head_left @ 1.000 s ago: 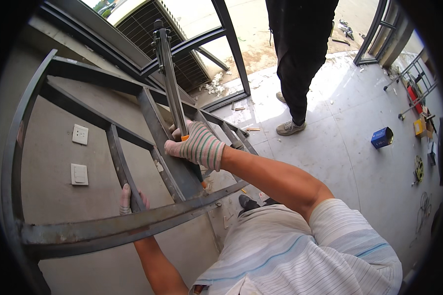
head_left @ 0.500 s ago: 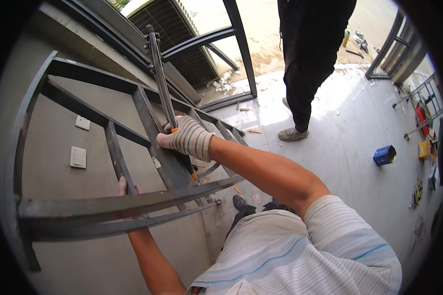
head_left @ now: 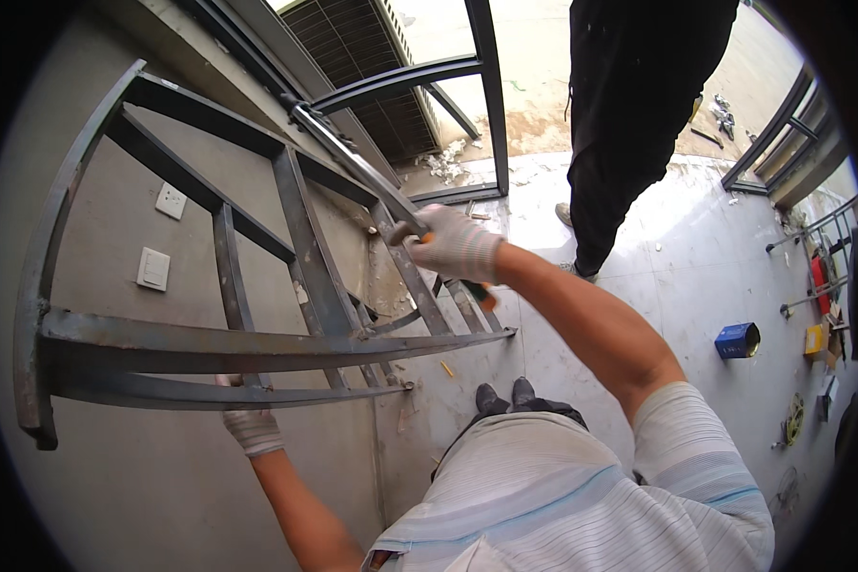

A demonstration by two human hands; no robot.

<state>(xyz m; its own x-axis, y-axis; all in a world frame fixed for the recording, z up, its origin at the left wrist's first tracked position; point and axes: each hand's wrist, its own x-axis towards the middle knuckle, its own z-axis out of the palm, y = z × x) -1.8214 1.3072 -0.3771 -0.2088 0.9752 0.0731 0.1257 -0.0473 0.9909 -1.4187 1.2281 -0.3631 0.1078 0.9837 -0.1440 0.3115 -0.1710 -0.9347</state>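
Grey steel makes up the big frame (head_left: 316,257), which looks a bit like a ladder and is tilted on the left, in front of a plain wall (head_left: 162,467). My right hand (head_left: 456,243) wears a stripy glove (head_left: 469,250) and is closed around a long metal tool (head_left: 357,164). It slants across the far side of the frame, with a bit of orange at its near end. My left hand (head_left: 251,427), gloved too, touches the low rail (head_left: 143,388) of the frame. That rail hides some of the fingers, so I cannot tell how tight this hand is. On the wall I see a white socket (head_left: 171,200) and a white switch (head_left: 153,269). Someone in black trousers (head_left: 629,124) stands past my right hand. A blue tin (head_left: 734,341) is on the floor (head_left: 677,315), off to the right.
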